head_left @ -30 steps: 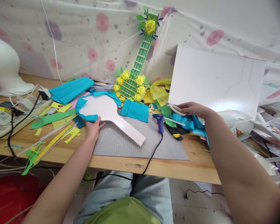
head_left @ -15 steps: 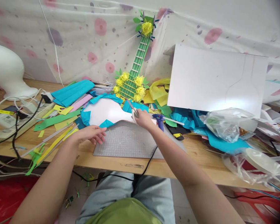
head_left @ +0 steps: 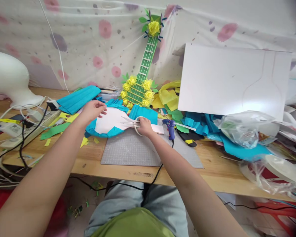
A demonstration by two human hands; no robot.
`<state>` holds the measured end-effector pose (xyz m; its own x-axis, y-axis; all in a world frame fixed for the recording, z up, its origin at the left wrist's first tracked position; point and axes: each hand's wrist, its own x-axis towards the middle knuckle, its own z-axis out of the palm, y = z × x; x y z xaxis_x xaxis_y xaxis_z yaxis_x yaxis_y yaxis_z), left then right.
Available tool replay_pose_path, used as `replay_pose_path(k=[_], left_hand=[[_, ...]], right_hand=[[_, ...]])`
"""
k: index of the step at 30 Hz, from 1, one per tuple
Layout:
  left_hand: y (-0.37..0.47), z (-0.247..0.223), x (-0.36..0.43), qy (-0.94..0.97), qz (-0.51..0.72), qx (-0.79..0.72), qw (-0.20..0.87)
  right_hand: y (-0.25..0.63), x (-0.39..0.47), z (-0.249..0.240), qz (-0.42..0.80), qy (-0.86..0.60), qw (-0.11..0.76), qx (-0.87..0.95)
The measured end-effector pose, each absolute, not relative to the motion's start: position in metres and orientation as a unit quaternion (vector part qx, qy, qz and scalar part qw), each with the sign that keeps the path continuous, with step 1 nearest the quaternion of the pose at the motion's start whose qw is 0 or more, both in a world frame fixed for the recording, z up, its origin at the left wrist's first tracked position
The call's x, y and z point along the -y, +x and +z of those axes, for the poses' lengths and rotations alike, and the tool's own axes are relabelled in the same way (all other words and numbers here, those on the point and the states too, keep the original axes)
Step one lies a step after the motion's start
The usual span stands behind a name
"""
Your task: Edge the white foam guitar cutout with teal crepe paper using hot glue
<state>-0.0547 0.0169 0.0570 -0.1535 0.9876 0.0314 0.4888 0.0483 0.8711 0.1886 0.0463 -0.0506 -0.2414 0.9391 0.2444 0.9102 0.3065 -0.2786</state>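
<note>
A white guitar-shaped board [head_left: 108, 117] lies on the table, with blue crepe paper [head_left: 111, 132] folded along parts of its rim. My left hand [head_left: 93, 110] is at the board's upper left edge, beside the blue paper there. Its fingers are bent but apart, and no held thing shows between them. In my right hand [head_left: 145, 126] is a pair of scissors [head_left: 132, 122] with pale handles. The blades point left over the board and are parted. A wider blue crepe strip [head_left: 144, 113] runs along the far side of the board's neck.
A grey cutting mat [head_left: 128, 151] extends under the board. Right of the neck lies a blue glue gun [head_left: 170, 128] with its cord. A flower-trimmed green paper guitar [head_left: 145, 65] leans behind. A power strip [head_left: 32, 126] and a white mannequin head [head_left: 10, 75] are left.
My left hand has moved up from the board's near edge to its upper left edge. My right hand has come lower and slightly left, and the scissors' blades now show parted over the board.
</note>
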Motion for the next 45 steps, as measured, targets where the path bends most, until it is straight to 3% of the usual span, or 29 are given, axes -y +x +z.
replay_pose_path(k=[4,7,12,16,32,39,45], left_hand=[[-0.042,0.07,-0.035,0.62,0.424,-0.63,0.196],[-0.029,0.058,-0.05,0.738,0.307,-0.595,0.084],[-0.013,0.017,-0.073,0.785,0.133,-0.594,0.116],[-0.016,0.006,-0.09,0.771,0.079,-0.614,0.151],[-0.042,-0.015,-0.073,0.775,0.231,-0.549,0.213],[-0.041,-0.019,-0.068,0.762,0.25,-0.556,0.219],[-0.045,-0.013,-0.07,0.786,0.226,-0.559,0.137]], right_hand=[[0.202,-0.043,-0.046,0.082,-0.536,0.178,0.821],[0.216,-0.04,-0.039,0.097,-0.48,0.169,0.855],[0.228,-0.036,-0.036,0.105,-0.442,0.16,0.876],[0.228,-0.034,-0.039,0.096,-0.437,0.169,0.878],[0.222,-0.049,-0.039,0.129,-0.473,0.115,0.864],[0.221,-0.047,-0.034,0.272,-0.527,0.229,0.771],[0.208,-0.046,-0.039,0.142,-0.568,0.191,0.788]])
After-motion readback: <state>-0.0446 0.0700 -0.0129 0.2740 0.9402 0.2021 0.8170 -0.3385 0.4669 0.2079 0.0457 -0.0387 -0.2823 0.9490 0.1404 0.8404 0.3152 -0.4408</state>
